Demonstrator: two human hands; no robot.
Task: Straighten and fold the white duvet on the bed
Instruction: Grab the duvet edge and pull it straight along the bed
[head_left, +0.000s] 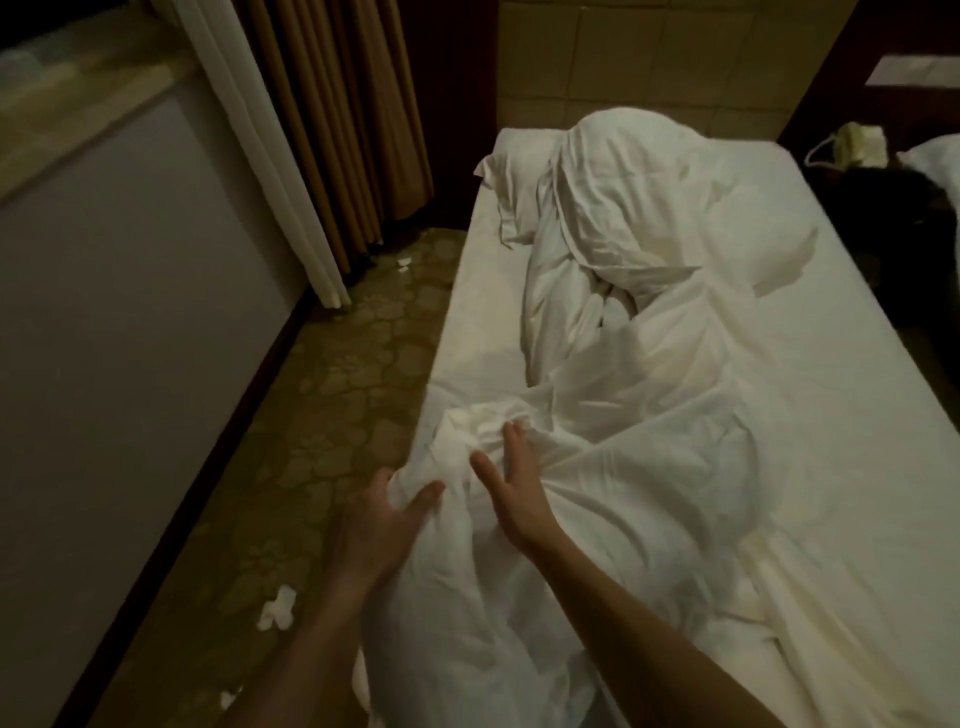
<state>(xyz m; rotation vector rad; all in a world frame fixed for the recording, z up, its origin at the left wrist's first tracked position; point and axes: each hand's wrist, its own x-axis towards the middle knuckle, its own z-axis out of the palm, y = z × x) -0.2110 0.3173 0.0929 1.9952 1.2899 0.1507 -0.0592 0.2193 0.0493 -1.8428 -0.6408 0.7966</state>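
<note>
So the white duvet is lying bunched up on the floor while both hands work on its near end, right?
Not on the floor. The head view shows the white duvet bunched up on the bed, while the left hand and right hand work on its near end.

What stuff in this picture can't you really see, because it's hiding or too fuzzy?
Head view only:
- Right hand: its fingertips are buried in the duvet folds.
- Left hand: its fingers beyond the thumb are behind the bunched cloth.
- Pillow: mostly covered by the duvet.
- Pale object past the bed: too dim and blurred to identify.
- White scraps on the floor: too small to identify.
</note>
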